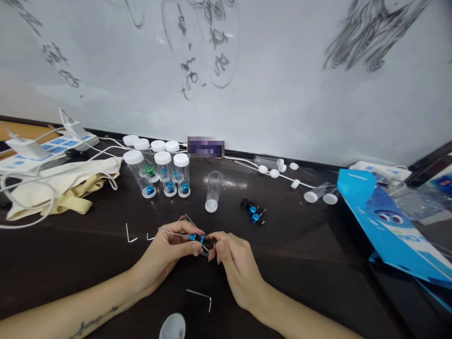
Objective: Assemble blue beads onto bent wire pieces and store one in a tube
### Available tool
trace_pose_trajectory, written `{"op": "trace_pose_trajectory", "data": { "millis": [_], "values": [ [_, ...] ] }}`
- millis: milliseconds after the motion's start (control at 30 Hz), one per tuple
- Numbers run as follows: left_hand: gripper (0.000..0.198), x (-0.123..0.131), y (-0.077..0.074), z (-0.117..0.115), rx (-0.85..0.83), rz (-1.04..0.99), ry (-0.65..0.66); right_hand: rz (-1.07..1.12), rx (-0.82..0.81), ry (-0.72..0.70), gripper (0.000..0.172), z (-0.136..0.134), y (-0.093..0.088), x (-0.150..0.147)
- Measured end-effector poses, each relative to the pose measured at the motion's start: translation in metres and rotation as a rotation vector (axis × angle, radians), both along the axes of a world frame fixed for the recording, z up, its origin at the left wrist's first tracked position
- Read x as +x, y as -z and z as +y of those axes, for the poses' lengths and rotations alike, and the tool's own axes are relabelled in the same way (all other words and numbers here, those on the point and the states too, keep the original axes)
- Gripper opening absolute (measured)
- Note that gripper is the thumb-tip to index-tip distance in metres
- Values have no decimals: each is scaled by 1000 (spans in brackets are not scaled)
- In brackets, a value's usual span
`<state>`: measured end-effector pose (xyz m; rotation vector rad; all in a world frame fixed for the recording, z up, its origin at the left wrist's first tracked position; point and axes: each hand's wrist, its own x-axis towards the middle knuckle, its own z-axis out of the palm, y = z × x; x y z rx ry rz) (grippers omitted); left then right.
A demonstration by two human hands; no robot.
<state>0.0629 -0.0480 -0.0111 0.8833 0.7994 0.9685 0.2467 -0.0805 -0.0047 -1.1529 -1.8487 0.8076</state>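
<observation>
A small blue-and-black part with thin wire arms [197, 238] is held between my two hands, low over the dark table. My left hand [172, 247] is closed round its blue end, with the bent wires sticking out past the fingers. At the black end, the fingertips of my right hand [235, 256] are pinched together on the same part. Three L-shaped hex keys lie near: a long hex key [128, 235] and a short hex key [149, 237] left of my left hand, and another hex key [202, 294] below the hands.
An open clear tube [213, 192] stands beyond my hands. Several capped tubes [163, 173] stand to its left, some holding blue or green parts. Loose blue-and-black parts [254, 214] lie right. White caps [274, 173], a blue package [391, 226], a cloth bag [70, 186] and a power strip [58, 148] surround them.
</observation>
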Motion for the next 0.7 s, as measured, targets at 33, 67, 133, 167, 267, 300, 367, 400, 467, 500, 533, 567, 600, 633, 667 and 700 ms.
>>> {"op": "trace_pose_trajectory", "data": {
  "millis": [33, 67, 133, 167, 267, 300, 367, 400, 467, 500, 533, 567, 600, 633, 667, 700],
  "values": [
    [18, 0, 0, 0, 0, 2, -2, -5, -8, -2, 43, 0, 0, 0],
    [18, 0, 1, 0, -1, 1, -3, -11, -13, -3, 45, 0, 1, 0],
    [18, 0, 1, 0, -3, 0, -6, -25, -18, -5, 49, 0, 2, 0],
    [17, 0, 1, 0, -4, 0, -10, -33, -18, -4, 51, 0, 2, 0],
    [18, 0, 1, 1, -5, 1, -20, -43, -21, 10, 52, -1, 3, -1],
    [18, 0, 1, 1, -3, 0, -21, -31, -24, 15, 49, -1, 3, 0],
    [18, 0, 1, 1, 0, 1, -19, 17, -26, 22, 42, -2, 3, 0],
    [18, 0, 0, 1, 1, 2, -18, 41, -21, 25, 41, -3, 3, 0],
    [17, 0, 1, 1, 0, 1, -20, 58, -6, 24, 42, -3, 4, 1],
    [18, 1, 1, 1, 2, 1, -21, 52, -2, 22, 42, -3, 4, 1],
    [18, 1, 1, 1, 2, 2, -22, 42, 0, 21, 42, -2, 4, 0],
    [18, 1, 1, 1, 2, 4, -23, 31, 0, 21, 42, -2, 4, 0],
    [18, 1, 1, 1, 1, 6, -25, 21, -2, 20, 42, -2, 4, 0],
    [18, 1, 1, 0, 1, 8, -26, 11, -3, 18, 42, -1, 4, 0],
    [18, 1, 1, 0, 1, 8, -26, 4, -3, 18, 42, -1, 3, 0],
    [18, 1, 1, 0, 0, 6, -27, 1, -6, 18, 42, -1, 3, 0]
  ]
}}
